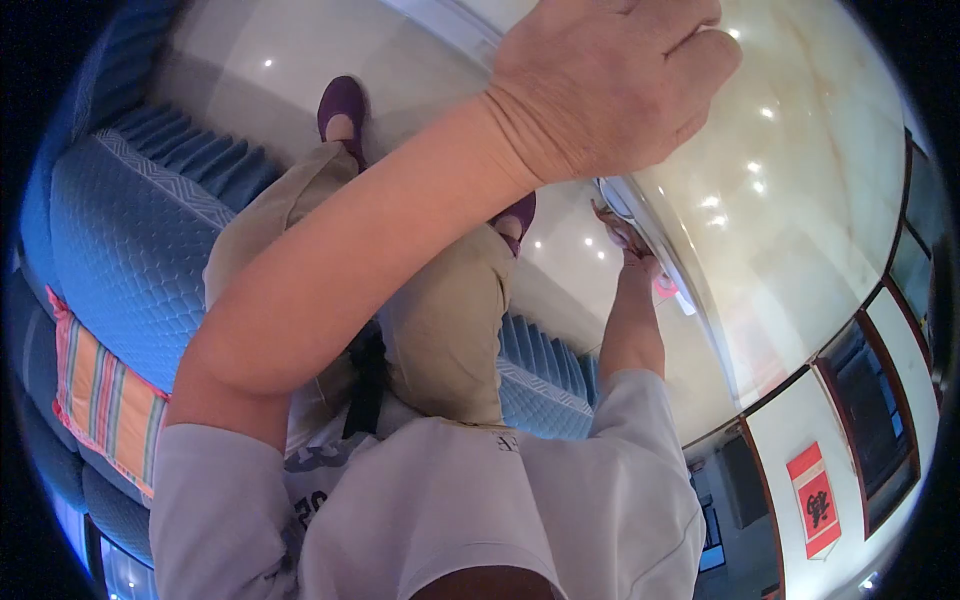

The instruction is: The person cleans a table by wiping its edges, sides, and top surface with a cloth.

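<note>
A: Grip state?
B: We log the left hand [620,90] over the edge of the desk [800,230], fingers curled; we cannot tell whether it holds anything. Right hand [632,240] beside that edge, half hidden; openness and grip unclear.
A: Nearby?
B: Pink item [664,287] at the edge, beside the right wrist; identity unclear. Floor [565,270] spans desk to sofa [140,250].

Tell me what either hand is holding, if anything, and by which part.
That cannot be told: the left hand is curled, its palm hidden; the right hand is too small and unclear.
</note>
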Tool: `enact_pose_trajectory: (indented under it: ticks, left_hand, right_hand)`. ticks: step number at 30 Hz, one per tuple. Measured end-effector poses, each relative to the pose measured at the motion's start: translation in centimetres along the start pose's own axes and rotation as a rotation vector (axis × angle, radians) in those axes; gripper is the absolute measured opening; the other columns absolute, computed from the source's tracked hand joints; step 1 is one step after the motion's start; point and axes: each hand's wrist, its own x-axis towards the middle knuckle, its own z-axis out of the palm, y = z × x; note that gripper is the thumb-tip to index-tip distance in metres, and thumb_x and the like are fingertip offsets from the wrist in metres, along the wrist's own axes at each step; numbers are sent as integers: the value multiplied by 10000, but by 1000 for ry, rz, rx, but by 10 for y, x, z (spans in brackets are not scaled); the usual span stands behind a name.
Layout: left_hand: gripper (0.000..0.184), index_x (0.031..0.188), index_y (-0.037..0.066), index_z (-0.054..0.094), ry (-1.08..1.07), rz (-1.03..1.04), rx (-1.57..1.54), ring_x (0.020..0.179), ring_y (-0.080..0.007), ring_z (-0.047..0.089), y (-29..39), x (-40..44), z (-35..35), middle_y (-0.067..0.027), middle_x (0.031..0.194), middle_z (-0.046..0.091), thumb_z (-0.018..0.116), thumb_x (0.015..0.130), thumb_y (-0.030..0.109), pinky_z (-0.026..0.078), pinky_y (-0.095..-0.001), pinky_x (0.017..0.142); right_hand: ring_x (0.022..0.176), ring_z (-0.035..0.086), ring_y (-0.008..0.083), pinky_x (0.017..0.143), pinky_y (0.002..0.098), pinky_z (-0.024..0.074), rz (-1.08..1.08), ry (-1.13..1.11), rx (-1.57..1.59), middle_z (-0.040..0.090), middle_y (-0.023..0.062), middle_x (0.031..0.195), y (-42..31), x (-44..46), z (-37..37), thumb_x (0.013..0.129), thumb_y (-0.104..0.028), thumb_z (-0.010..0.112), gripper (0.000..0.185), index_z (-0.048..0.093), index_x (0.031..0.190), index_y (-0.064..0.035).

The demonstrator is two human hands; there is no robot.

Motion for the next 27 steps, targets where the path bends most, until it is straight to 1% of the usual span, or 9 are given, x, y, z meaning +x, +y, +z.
enact_pose_trajectory:
  ticks: [4,6,9,13,17,20,23,25,27]
  left_hand:
    - [119,851,11,562,11,10,26,842,-258,557,-2,-1,2,-118,896,518,598,752,65,446,-386,795]
    - [116,848,11,561,23,13,33,843,-257,559,-1,0,2,-117,899,520,599,754,68,447,-387,796]
    - [123,857,7,565,22,-7,2,852,-261,565,-1,-1,1,-121,907,527,593,757,72,448,-386,803]
    - [173,895,-2,580,-78,-37,2,895,-274,564,6,5,-9,-131,937,537,598,743,80,436,-398,845]
    - [206,917,1,592,-168,-133,-68,919,-280,561,12,10,-19,-136,958,544,611,726,78,427,-414,876]
    - [212,927,5,593,-206,-122,-57,923,-289,559,11,11,-21,-138,962,549,610,725,67,428,-418,877]
    - [223,943,6,592,-190,-82,-36,923,-303,558,10,12,-20,-142,967,554,606,726,57,429,-424,879]
    - [216,940,6,590,-220,-90,-42,921,-309,558,13,16,-22,-146,966,556,603,730,56,431,-425,877]
    - [210,937,7,589,-255,-93,-50,918,-315,558,15,20,-26,-150,964,557,600,733,55,433,-426,874]
  right_hand:
    - [1185,504,372,969,562,429,159,-63,104,535,209,1278,49,13,34,939,-296,457,438,517,1261,-6]
    - [1184,505,368,972,557,426,182,-73,114,538,211,1274,60,10,56,939,-296,455,439,519,1258,-1]
    - [1233,471,334,1010,511,410,319,-240,250,493,197,1335,98,-54,138,959,-318,431,444,510,1283,-25]
    - [1192,495,312,956,468,443,455,-368,336,514,177,1299,137,-136,230,945,-214,428,391,501,1279,-25]
    - [1151,519,291,901,426,475,497,-457,351,536,158,1262,133,-189,277,931,-110,424,362,492,1276,-26]
    - [1121,537,274,860,393,500,470,-480,288,552,144,1235,102,-214,278,920,-32,422,359,485,1274,-26]
    - [1094,547,259,844,383,509,410,-452,89,558,132,1216,59,-226,248,893,28,439,388,488,1270,-45]
    - [1008,583,223,839,346,511,162,-819,354,582,139,1080,34,-231,225,863,93,423,306,529,1127,-19]
    - [952,603,239,729,369,527,71,-384,198,581,160,1078,-15,-269,230,820,167,400,365,518,1114,-14]
